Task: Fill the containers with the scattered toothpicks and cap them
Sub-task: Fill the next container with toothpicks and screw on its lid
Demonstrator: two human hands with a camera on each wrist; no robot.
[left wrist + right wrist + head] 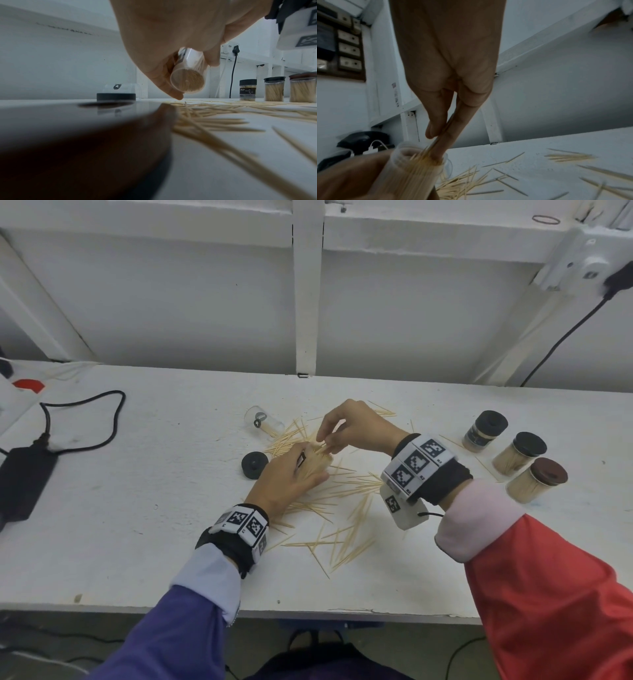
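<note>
My left hand grips a clear container packed with toothpicks, tilted above the white table. My right hand pinches a small bunch of toothpicks at the container's open mouth. Loose toothpicks lie scattered under and in front of both hands. A black cap lies on the table left of my left hand. An empty clear container lies on its side behind the cap.
Three capped containers full of toothpicks stand at the right. A black power adapter with its cable lies at the far left. A white wall and post rise behind the table.
</note>
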